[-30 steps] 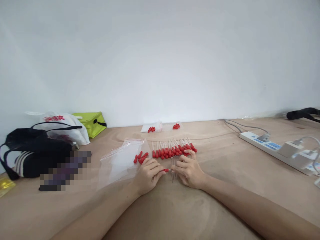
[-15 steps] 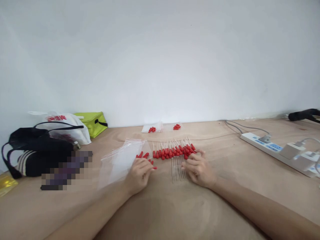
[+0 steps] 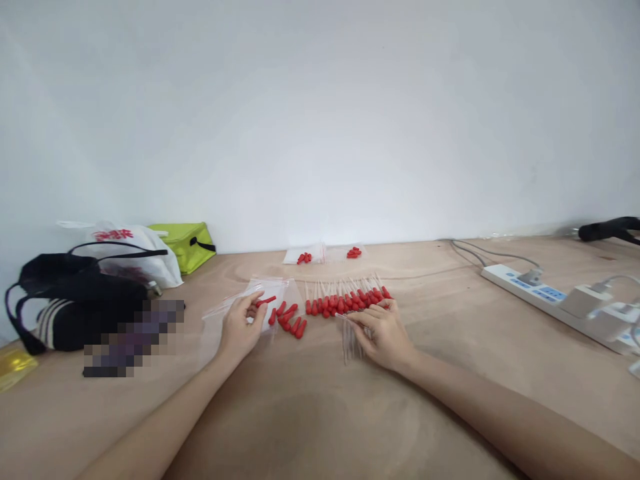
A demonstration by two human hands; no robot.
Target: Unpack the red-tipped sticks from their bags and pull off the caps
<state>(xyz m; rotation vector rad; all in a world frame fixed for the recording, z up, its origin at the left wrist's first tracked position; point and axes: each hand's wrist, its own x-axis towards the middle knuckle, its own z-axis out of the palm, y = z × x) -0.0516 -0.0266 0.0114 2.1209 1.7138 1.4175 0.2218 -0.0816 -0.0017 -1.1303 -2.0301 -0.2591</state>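
My left hand (image 3: 240, 327) pinches a red rubber bulb (image 3: 265, 301) between thumb and forefinger, over a clear zip bag (image 3: 235, 317). A small pile of loose red bulbs (image 3: 290, 319) lies just to its right. My right hand (image 3: 383, 333) has its fingers closed on a clear glass tube (image 3: 350, 318), above a bunch of bare glass tubes (image 3: 350, 343) on the table. Behind both hands lies a row of droppers with red bulbs (image 3: 347, 300).
Two small bags with red bulbs (image 3: 325, 254) lie near the wall. Black, white and green bags (image 3: 100, 280) crowd the left side. A power strip (image 3: 550, 297) with plugs and cables runs along the right. A black object (image 3: 607, 228) lies at far right.
My left hand pulled a red bulb off the tube and carried it left over the zip bag. My right hand stayed by the bare tubes, now holding a tube.
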